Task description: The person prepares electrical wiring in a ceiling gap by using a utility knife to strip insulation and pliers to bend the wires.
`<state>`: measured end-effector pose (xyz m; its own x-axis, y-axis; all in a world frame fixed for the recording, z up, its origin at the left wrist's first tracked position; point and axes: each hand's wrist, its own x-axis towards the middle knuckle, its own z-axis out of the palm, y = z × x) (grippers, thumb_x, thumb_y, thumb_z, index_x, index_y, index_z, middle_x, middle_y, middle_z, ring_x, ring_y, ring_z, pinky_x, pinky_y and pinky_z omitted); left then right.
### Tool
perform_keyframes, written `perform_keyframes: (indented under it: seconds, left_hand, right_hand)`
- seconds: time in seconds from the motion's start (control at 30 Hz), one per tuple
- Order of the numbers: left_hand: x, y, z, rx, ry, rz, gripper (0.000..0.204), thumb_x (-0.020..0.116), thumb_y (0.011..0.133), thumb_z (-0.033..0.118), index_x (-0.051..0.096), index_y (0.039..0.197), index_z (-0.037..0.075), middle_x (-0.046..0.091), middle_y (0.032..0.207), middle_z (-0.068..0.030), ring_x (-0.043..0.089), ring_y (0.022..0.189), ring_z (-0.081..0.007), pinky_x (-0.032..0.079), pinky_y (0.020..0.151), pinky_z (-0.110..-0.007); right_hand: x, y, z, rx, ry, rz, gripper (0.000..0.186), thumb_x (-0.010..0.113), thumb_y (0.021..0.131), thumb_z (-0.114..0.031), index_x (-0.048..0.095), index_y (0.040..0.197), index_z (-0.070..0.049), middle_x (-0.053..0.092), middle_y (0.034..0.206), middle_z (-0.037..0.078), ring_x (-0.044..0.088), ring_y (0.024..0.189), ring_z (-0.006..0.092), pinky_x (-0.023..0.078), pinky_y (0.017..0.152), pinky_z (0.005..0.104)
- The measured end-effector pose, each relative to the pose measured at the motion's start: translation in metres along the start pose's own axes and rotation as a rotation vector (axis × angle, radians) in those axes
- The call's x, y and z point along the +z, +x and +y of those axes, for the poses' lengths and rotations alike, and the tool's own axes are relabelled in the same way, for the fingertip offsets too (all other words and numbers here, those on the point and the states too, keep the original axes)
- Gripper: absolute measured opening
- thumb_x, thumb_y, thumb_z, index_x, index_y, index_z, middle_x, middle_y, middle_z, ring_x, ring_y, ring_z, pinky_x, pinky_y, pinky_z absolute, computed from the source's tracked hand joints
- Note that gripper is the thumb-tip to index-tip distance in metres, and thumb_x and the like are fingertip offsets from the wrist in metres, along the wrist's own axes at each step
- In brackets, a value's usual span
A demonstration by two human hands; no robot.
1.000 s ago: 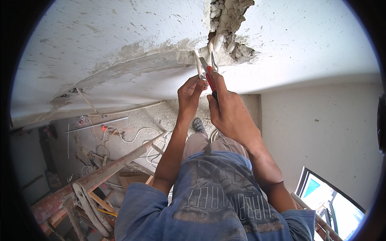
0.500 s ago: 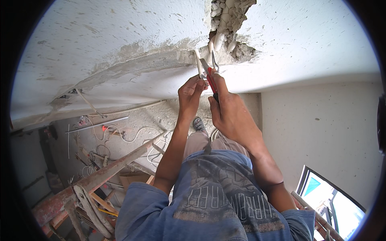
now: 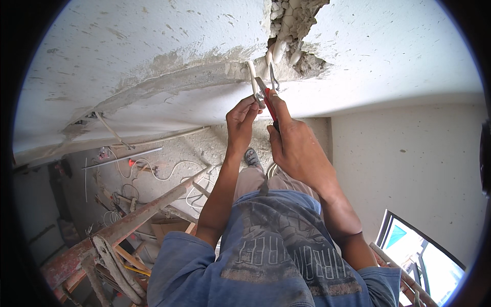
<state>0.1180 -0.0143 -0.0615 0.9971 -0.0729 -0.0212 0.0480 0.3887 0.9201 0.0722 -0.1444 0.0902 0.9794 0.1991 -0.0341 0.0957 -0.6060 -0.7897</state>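
Note:
A white-sheathed cable (image 3: 252, 77) comes down from the broken wall edge, and my left hand (image 3: 239, 124) pinches its lower end between thumb and fingers. Grey inner wires (image 3: 261, 100) show at that end. My right hand (image 3: 302, 152) is closed around a red and black utility knife (image 3: 270, 103). The knife's metal blade points up and lies close beside the cable; whether it touches cannot be made out. Just to the right, a second cable with a bent grey end (image 3: 274, 77) hangs near my right fingertips.
Above my hands is a rough hole (image 3: 294, 25) with rubble and pale conduits. Below left, a reddish scaffold rail (image 3: 148, 212) crosses over a floor with loose cables and a long pale strip (image 3: 123, 157). A window (image 3: 419, 256) is at the lower right.
Both hands stay nearly in place. More of the grey wires at the cable's end now shows beside my left fingertips, and the knife has shifted very slightly.

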Motion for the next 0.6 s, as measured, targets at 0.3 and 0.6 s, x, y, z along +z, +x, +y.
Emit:
perform_keyframes:
  seconds: [0.3,0.6]
  left_hand:
    - [-0.0009,-0.0007,0.0049,0.018,0.060,-0.004,0.026,0.060,0.096,0.007,0.063,0.118,-0.006,0.068,0.109,-0.0121,0.063,0.100,-0.0165,0.049,0.092,-0.030]
    - [0.0012,-0.0008,0.0107,0.034,0.099,-0.008,0.023,0.058,0.095,0.001,0.063,0.116,-0.007,0.069,0.106,-0.0126,0.064,0.099,-0.0162,0.049,0.092,-0.030]
  right_hand:
    - [-0.0017,-0.0022,-0.0026,0.033,-0.037,-0.026,0.058,0.050,0.090,-0.002,0.027,0.143,0.000,0.059,0.070,0.034,0.059,0.071,0.0527,0.039,0.067,0.0588]
    - [-0.0045,-0.0053,-0.0032,0.044,-0.080,-0.059,0.059,0.049,0.090,-0.003,0.026,0.144,0.000,0.058,0.069,0.033,0.058,0.070,0.0524,0.037,0.066,0.0586]
